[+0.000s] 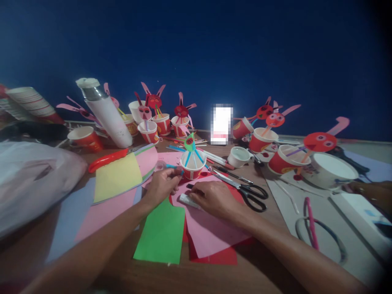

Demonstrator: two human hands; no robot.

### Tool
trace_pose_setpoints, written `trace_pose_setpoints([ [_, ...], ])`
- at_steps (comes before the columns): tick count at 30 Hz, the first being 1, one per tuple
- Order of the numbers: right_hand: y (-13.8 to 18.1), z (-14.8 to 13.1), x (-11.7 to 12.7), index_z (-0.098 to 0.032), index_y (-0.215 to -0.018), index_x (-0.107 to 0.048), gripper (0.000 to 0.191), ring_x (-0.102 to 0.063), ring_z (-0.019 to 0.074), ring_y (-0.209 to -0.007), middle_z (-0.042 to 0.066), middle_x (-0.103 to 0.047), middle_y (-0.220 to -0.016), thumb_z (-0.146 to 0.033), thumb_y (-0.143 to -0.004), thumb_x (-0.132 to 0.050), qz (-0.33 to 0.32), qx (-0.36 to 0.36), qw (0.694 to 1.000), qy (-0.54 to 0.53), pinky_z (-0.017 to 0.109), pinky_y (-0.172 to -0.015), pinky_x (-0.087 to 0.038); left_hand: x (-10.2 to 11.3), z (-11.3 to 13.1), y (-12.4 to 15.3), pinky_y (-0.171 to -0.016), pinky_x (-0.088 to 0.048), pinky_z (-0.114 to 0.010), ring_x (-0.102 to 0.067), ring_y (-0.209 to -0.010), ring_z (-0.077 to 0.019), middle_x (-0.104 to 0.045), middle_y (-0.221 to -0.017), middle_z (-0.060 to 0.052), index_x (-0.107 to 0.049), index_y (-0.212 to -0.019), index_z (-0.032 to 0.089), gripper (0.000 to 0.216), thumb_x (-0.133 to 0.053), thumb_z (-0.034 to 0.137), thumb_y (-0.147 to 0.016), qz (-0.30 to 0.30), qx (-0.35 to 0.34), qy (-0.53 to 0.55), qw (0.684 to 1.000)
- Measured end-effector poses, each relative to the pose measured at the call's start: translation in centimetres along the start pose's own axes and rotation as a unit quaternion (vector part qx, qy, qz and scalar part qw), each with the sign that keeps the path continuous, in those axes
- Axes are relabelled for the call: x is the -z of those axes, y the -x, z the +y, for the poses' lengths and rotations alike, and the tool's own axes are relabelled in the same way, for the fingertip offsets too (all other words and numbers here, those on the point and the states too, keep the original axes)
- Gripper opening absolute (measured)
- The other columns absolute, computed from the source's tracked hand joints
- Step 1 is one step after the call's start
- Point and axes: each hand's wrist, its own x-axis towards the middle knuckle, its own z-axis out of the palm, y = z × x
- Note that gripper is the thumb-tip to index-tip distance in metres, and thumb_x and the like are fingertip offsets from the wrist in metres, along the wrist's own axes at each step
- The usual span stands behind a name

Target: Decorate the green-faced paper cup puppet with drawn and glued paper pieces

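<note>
My left hand [165,183] is closed, its fingertips pinching a short blue straw [172,166] beside a paper cup [193,169]. That cup is white and red, with blue straws standing in it and a green paper face [189,142] with pink ears on top. My right hand [212,197] lies low over pink paper [211,237], its fingers curled on a small white tube [187,199]; part of the tube is hidden under them. A dark tip shows by its knuckles. Green paper [162,234] lies between my forearms. Black-handled scissors [252,194] rest right of my right hand.
Cups with red paper rabbit faces [277,119] line the back by a blue wall. A white bottle [105,114], red cutter [108,160], yellow paper [118,177] and plastic bag [36,175] are on the left. A white mug [239,157] and bowl [332,171] stand right; a phone [221,124] glows behind.
</note>
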Motion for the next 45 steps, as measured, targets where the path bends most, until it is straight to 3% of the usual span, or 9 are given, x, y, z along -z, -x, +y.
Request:
trace_pose_setpoints([
  [9,0.0,0.0,0.1,-0.021,-0.077,-0.067,0.023,-0.06,0.0134,-0.064,0.002,-0.07,-0.075,-0.032,-0.084,-0.048,-0.002,0.002,1.0,-0.006,0.024,-0.052,-0.025,-0.2,0.1,0.1,-0.04,-0.043,-0.018,-0.053,-0.039,-0.0107,-0.055,-0.042,0.005,-0.059,-0.079,0.016,0.016,-0.058,0.03,-0.071,0.026,-0.023,-0.026,0.999],
  [19,0.0,0.8,0.4,-0.018,-0.071,-0.065,0.025,-0.053,0.0102,-0.059,0.002,-0.066,-0.068,-0.031,-0.085,-0.048,0.031,0.004,0.997,-0.073,0.021,-0.054,-0.028,-0.2,-0.2,0.0,-0.039,-0.043,-0.018,-0.052,-0.038,-0.0093,-0.053,-0.043,0.006,-0.056,-0.082,0.016,0.018,-0.055,0.031,-0.072,0.011,-0.026,0.007,1.0],
  [24,-0.4,1.7,0.9,-0.017,-0.072,-0.064,0.026,-0.051,0.0099,-0.058,0.001,-0.063,-0.065,-0.031,-0.086,-0.046,0.09,-0.015,0.989,-0.114,0.021,-0.055,-0.031,-0.2,-0.3,-0.2,-0.038,-0.042,-0.017,-0.05,-0.037,-0.0086,-0.053,-0.043,0.007,-0.057,-0.084,0.016,0.017,-0.054,0.028,-0.072,0.012,-0.023,0.015,1.0],
  [29,-1.0,2.8,1.0,-0.018,-0.081,-0.064,0.017,-0.054,0.0121,-0.064,0.002,-0.065,-0.075,-0.029,-0.083,-0.051,0.169,-0.041,0.972,-0.158,0.023,-0.061,-0.036,-0.2,0.1,-0.1,-0.037,-0.042,-0.018,-0.051,-0.037,-0.0089,-0.053,-0.043,0.007,-0.058,-0.083,0.015,0.017,-0.055,0.026,-0.071,0.012,-0.02,0.016,1.0],
  [34,-1.3,2.9,0.9,-0.017,-0.08,-0.064,0.016,-0.054,0.0136,-0.068,0.003,-0.065,-0.076,-0.028,-0.081,-0.053,0.197,-0.035,0.967,-0.159,0.025,-0.065,-0.038,-0.1,-0.3,-0.3,-0.038,-0.042,-0.018,-0.051,-0.037,-0.0091,-0.053,-0.043,0.007,-0.058,-0.085,0.015,0.018,-0.053,0.024,-0.071,0.012,-0.017,0.019,1.0],
  [40,-0.8,1.9,0.0,-0.017,-0.075,-0.064,0.022,-0.054,0.0122,-0.064,0.002,-0.064,-0.07,-0.029,-0.085,-0.049,0.159,-0.034,0.977,-0.135,0.023,-0.06,-0.035,-0.2,-0.1,-0.1,-0.039,-0.042,-0.019,-0.051,-0.037,-0.0097,-0.054,-0.044,0.006,-0.059,-0.084,0.015,0.018,-0.053,0.022,-0.069,0.014,-0.017,0.038,0.999],
  [45,-0.8,0.6,-0.9,-0.02,-0.081,-0.069,0.021,-0.058,0.0129,-0.07,0.003,-0.069,-0.078,-0.024,-0.085,-0.048,0.139,-0.017,0.982,-0.128,0.022,-0.061,-0.035,-0.6,0.7,0.5,-0.039,-0.041,-0.019,-0.05,-0.037,-0.0096,-0.055,-0.044,0.006,-0.056,-0.085,0.014,0.019,-0.056,0.027,-0.071,0.012,-0.021,0.075,0.997],
])
